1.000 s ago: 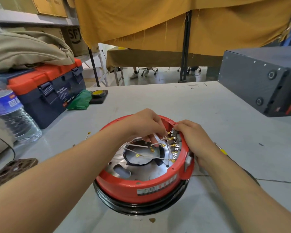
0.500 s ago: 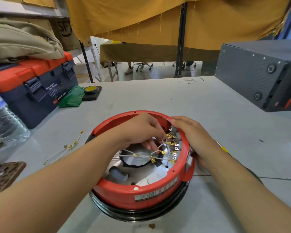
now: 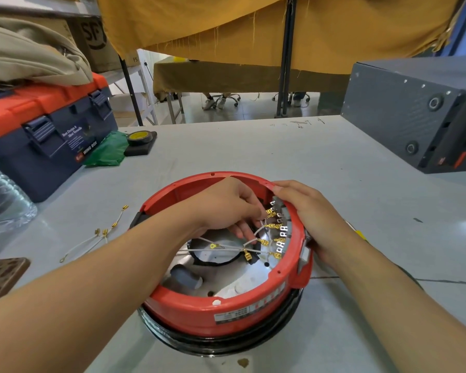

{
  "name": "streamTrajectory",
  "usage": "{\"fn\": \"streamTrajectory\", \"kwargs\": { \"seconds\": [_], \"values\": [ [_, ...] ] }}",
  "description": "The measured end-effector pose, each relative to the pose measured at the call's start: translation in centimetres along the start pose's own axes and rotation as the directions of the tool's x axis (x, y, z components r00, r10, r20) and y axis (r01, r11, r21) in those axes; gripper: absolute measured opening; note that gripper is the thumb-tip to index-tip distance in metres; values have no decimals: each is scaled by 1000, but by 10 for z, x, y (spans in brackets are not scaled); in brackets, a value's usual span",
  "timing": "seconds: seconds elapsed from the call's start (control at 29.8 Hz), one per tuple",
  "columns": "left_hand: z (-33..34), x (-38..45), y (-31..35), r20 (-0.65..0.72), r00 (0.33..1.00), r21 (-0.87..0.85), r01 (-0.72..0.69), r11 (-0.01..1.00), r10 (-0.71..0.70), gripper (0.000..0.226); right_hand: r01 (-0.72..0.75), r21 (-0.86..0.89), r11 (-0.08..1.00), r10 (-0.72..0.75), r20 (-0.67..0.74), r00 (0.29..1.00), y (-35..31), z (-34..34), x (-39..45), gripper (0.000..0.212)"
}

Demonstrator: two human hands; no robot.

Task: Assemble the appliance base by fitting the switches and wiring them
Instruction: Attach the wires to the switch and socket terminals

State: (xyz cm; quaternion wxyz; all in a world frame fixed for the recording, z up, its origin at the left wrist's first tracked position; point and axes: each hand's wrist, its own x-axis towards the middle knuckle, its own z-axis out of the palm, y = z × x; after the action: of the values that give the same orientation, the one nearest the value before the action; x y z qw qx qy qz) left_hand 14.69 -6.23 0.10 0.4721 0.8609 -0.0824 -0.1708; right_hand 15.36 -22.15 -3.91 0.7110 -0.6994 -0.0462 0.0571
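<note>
Resting mid-table, as before, round glossy red base on black ring. Right hand stays curled over rim; left hand still pinches white wire beside brass-tipped switches.

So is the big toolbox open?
No, the toolbox has its orange lid down and both dark latches folded over the front, with a beige cloth lying on top of it.
</note>
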Motion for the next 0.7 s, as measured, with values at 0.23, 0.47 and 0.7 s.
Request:
{"fn": "streamTrajectory", "kwargs": {
  "seconds": [0.23,0.47,0.7],
  "values": [
    [2,0,1,-9,1000,-1,-6,1000,6,13,3,-11,1000,-3,6,1000,0,0,0,16],
    [1,-2,1,-3,1000,-2,9,1000,-9,16,5,-38,999,-5,8,1000,-1,0,-2,16],
    [3,-3,4,-6,1000,3,13,1000,-13,13,-15,-48,999,15,0,1000,-4,1,-4,17]
  ]
}}
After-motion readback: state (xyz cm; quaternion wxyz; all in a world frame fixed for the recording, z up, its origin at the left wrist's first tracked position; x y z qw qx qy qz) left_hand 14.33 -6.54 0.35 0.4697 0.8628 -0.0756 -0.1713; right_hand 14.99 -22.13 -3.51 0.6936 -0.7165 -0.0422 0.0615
